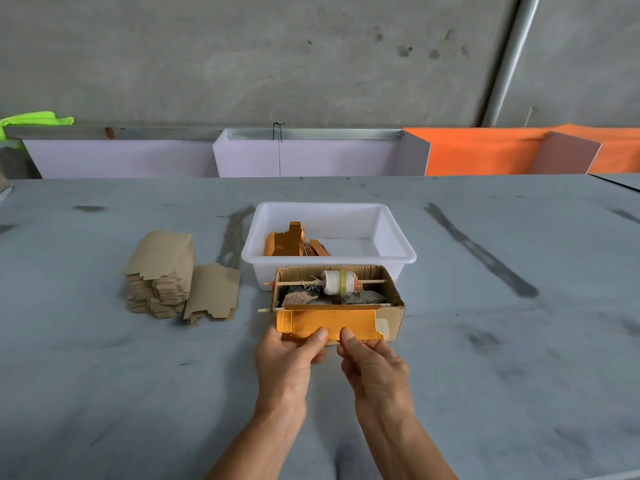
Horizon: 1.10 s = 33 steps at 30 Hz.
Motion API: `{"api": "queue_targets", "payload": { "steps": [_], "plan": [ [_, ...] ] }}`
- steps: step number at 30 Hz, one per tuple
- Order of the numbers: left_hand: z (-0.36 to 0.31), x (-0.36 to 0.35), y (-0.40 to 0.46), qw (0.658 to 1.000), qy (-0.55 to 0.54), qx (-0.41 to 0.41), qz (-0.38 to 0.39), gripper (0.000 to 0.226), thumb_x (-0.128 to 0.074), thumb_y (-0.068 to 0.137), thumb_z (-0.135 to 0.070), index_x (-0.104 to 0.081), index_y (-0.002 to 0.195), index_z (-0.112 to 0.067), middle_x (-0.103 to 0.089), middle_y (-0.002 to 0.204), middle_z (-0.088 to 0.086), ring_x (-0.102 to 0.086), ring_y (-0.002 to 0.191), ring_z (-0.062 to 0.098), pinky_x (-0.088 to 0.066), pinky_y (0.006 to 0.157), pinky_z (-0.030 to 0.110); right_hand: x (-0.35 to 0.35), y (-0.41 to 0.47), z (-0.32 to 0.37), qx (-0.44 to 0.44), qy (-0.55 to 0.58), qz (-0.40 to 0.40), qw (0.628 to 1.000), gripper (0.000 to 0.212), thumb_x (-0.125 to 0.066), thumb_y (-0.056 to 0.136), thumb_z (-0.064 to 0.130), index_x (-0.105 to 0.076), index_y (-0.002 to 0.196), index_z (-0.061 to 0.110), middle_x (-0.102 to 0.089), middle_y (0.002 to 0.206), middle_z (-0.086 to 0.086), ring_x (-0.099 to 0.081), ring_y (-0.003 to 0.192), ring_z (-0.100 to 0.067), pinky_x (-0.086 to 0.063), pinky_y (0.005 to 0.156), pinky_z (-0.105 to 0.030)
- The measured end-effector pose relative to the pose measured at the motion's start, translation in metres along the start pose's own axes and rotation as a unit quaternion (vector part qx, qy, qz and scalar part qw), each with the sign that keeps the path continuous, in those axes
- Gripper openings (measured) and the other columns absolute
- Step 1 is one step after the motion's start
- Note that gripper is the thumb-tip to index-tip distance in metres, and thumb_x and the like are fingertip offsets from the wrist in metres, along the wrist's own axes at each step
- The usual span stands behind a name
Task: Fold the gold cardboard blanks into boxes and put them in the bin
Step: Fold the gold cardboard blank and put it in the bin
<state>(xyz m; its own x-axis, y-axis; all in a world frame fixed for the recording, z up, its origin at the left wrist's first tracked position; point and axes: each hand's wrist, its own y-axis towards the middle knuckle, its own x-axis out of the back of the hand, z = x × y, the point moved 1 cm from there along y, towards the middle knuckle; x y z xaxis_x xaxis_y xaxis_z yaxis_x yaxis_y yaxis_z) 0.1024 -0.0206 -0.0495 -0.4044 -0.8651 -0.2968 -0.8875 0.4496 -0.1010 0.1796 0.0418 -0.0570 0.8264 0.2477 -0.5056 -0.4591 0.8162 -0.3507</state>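
Both hands were on it: the left hand (291, 355) and right hand (372, 363) each pinched the gold cardboard blank's (327, 323) near edge, held against the open brown carton (393, 308). Behind sat the white bin (398, 249), folded gold boxes (294, 240) inside; unfolded blanks (162, 275) stacked left on the bench (485, 358).

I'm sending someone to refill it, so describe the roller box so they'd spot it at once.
On the grey table, find the white bin. Touching its near side is a brown open-topped box. Unlike the bin, it has two sticks across it, one carrying a white roller.
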Motion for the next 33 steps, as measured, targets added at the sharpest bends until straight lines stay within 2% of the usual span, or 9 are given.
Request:
{"api": "queue_targets", "payload": {
  "steps": [6,10,12,14,19,22,25,28,33],
  "plan": [
    [0.005,0.006,0.007,0.999,-0.01,0.036,0.034,0.003,-0.062,0.087,-0.001,-0.064,0.088,-0.002,-0.069,0.065,0.01,-0.065,0.053,0.015,-0.052,0.048,0.022,0.004,0.0,0.004,-0.036,0.07,0.018,0.997,0.013,-0.061,0.087,0.005,-0.058,0.076,0.009,-0.067,0.063,-0.005,-0.064,0.053,-0.01,-0.05,0.045,-0.018],
    [0.0,0.01,0.014,0.99,-0.049,0.104,0.077,0.022,-0.056,0.092,-0.029,-0.065,0.099,-0.01,-0.073,0.079,0.013,-0.068,0.059,0.02,-0.051,0.047,0.025,0.005,0.002,0.007,-0.023,0.111,0.064,0.992,0.007,-0.055,0.09,0.003,-0.058,0.085,0.007,-0.07,0.069,-0.009,-0.069,0.059,-0.013,-0.055,0.051,-0.02],
    [-0.005,0.011,0.02,0.978,-0.072,0.171,0.096,0.041,-0.048,0.091,-0.047,-0.063,0.101,-0.011,-0.072,0.079,0.016,-0.068,0.058,0.022,-0.052,0.045,0.027,0.008,0.005,0.008,-0.011,0.099,0.081,0.992,0.006,-0.054,0.09,0.005,-0.06,0.09,0.006,-0.07,0.07,-0.01,-0.068,0.058,-0.013,-0.056,0.054,-0.021],
    [-0.009,0.013,0.025,0.963,-0.082,0.229,0.116,0.05,-0.044,0.09,-0.055,-0.061,0.099,-0.009,-0.071,0.077,0.019,-0.068,0.057,0.026,-0.053,0.045,0.029,0.011,0.008,0.009,-0.007,0.08,0.094,0.992,0.008,-0.054,0.09,0.005,-0.061,0.093,0.004,-0.069,0.07,-0.01,-0.066,0.057,-0.013,-0.056,0.055,-0.022],
    [-0.006,0.014,0.025,0.943,-0.036,0.28,0.176,0.036,-0.067,0.074,-0.029,-0.063,0.088,0.004,-0.067,0.069,0.02,-0.065,0.053,0.024,-0.054,0.046,0.028,0.015,0.012,0.012,-0.008,0.028,0.098,0.995,0.007,-0.054,0.089,0.005,-0.06,0.092,0.002,-0.067,0.076,-0.012,-0.062,0.059,-0.015,-0.055,0.055,-0.022],
    [-0.003,0.012,0.023,0.939,-0.002,0.278,0.202,0.024,-0.07,0.066,-0.016,-0.068,0.079,0.004,-0.068,0.072,0.02,-0.063,0.051,0.021,-0.055,0.047,0.027,0.015,0.012,0.01,-0.026,0.003,0.08,0.996,0.012,-0.053,0.092,0.004,-0.063,0.095,0.0,-0.068,0.074,-0.011,-0.061,0.059,-0.015,-0.055,0.054,-0.022],
    [0.0,0.01,0.021,0.936,0.022,0.278,0.213,0.002,-0.066,0.074,-0.002,-0.064,0.074,0.0,-0.067,0.066,0.018,-0.058,0.046,0.017,-0.05,0.045,0.025,0.015,0.011,0.009,-0.031,0.0,0.067,0.997,0.012,-0.054,0.09,0.001,-0.066,0.092,0.0,-0.067,0.07,-0.01,-0.059,0.055,-0.012,-0.052,0.05,-0.019],
    [0.002,0.006,0.02,0.941,0.062,0.245,0.225,0.008,-0.066,0.074,0.003,-0.061,0.076,-0.003,-0.064,0.068,0.014,-0.056,0.05,0.017,-0.041,0.049,0.025,0.016,0.009,0.007,-0.03,0.005,0.058,0.998,0.015,-0.055,0.09,0.0,-0.069,0.084,0.001,-0.068,0.07,-0.011,-0.058,0.053,-0.011,-0.051,0.048,-0.018],
    [0.002,0.002,0.02,0.955,0.078,0.208,0.197,0.016,-0.065,0.077,0.012,-0.062,0.086,0.0,-0.067,0.071,0.012,-0.063,0.063,0.018,-0.049,0.057,0.026,0.018,0.002,0.005,-0.051,0.038,0.063,0.996,0.023,-0.052,0.089,-0.003,-0.068,0.072,-0.001,-0.069,0.072,-0.015,-0.063,0.058,-0.016,-0.055,0.052,-0.02]
  ]
}}
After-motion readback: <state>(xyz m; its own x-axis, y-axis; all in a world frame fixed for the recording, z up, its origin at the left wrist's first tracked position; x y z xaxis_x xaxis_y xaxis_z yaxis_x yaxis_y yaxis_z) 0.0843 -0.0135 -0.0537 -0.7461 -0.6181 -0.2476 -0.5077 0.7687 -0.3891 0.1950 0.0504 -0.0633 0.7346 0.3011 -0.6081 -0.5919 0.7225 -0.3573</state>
